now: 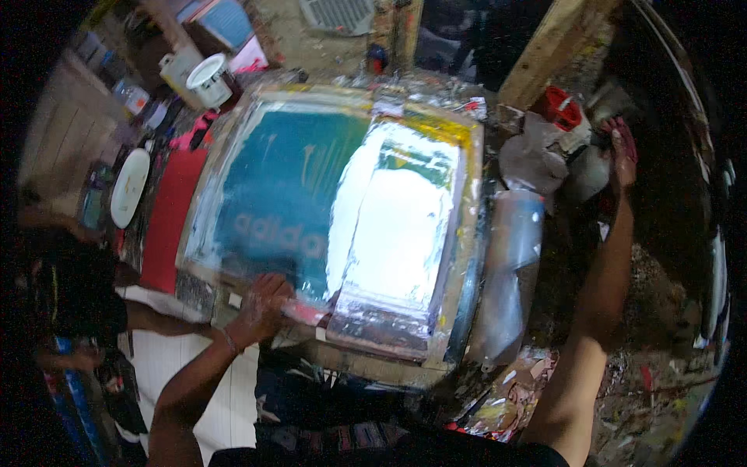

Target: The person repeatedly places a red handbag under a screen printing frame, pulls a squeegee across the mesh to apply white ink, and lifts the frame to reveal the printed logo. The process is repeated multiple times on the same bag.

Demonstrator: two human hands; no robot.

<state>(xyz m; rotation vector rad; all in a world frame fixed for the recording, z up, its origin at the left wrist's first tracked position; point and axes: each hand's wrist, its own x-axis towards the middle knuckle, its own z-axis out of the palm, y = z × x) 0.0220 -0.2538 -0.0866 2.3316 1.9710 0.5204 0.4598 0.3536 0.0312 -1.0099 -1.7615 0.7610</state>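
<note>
A screen printing frame [474, 179] lies in front of me, with teal mesh [272, 163] on its left. Thick white ink [398, 226] covers the right part of the mesh. My left hand [268, 305] is closed on the frame's near edge, its fingers curled over the border. Beside its fingers is a small pinkish-red patch [305, 313]. My right hand [621, 149] reaches far out to the right, fingers stretched out, next to a cloudy plastic container [589, 173]. Dim light and blur hide whether it touches the container.
A red tub [562, 109] and a crumpled greyish plastic bag [533, 156] stand right of the frame, above a clear plastic roll [511, 272]. At left are a white bucket [212, 82], a red sheet [173, 222] and a white oval dish [130, 189]. Another person's arm [167, 321] shows at lower left.
</note>
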